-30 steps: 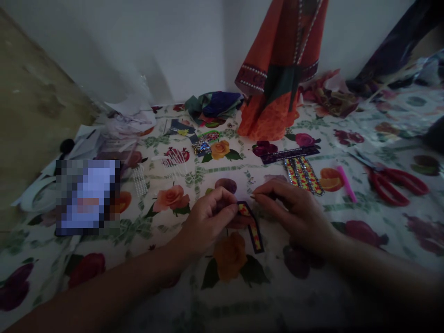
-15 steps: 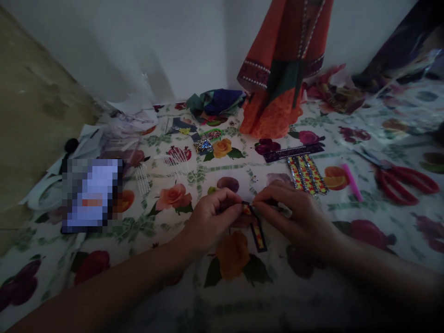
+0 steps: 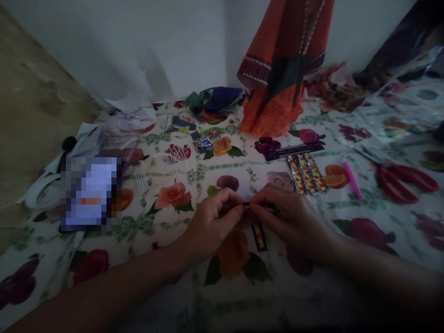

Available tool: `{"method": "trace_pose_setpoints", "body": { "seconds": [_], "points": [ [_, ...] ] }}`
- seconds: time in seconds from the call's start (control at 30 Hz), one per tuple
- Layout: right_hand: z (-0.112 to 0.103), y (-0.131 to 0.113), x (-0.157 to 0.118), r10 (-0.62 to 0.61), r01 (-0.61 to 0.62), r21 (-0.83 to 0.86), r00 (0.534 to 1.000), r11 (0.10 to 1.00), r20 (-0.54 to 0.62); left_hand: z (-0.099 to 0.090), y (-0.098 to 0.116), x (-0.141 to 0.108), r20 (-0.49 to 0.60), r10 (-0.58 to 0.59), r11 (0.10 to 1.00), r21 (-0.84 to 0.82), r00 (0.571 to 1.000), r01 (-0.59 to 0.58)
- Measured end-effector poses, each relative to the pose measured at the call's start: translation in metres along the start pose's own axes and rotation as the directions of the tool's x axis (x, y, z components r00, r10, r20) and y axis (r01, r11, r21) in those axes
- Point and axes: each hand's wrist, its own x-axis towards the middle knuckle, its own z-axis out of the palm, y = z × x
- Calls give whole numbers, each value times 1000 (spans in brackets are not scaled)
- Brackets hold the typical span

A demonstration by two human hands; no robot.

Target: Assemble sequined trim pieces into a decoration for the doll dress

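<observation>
Between my two hands is a narrow dark fabric strip (image 3: pixel 259 237) with a yellow and red patterned middle. Its lower end hangs below my fingers; its upper part is mostly covered by them. My left hand (image 3: pixel 217 217) pinches the strip between thumb and forefinger. Close against it, my right hand (image 3: pixel 293 215) is pinched on the strip as well, the two sets of fingertips almost meeting. Just beyond my right hand lie several yellow and red strips (image 3: pixel 307 173) with shiny edges, below a dark purple band (image 3: pixel 294 151) lined with small beads.
Red-handled scissors (image 3: pixel 398 180) and a pink pen-like stick (image 3: pixel 353 180) lie at right. A phone (image 3: pixel 92 194), blurred out, and a tape roll (image 3: pixel 43 192) are at left. Rows of beads (image 3: pixel 142 177) lie near the phone. An orange garment (image 3: pixel 274 97) stands at the back by crumpled cloth (image 3: pixel 217 102).
My right fingertips have shifted slightly left, closer to my left thumb. More of the strip's upper part is now covered.
</observation>
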Motion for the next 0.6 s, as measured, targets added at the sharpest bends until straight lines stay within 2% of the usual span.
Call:
{"method": "trace_pose_setpoints", "body": {
  "seconds": [0.2, 0.6],
  "points": [
    [-1, -2, 2, 34, -34, -5, 999, 999, 14, -1, 0, -2, 22, 20, 996, 86, 1000, -22],
    [2, -1, 3, 66, -66, -5, 998, 998, 16, -2, -3, -3, 23, 63, 987, 147, 998, -65]
  ]
}}
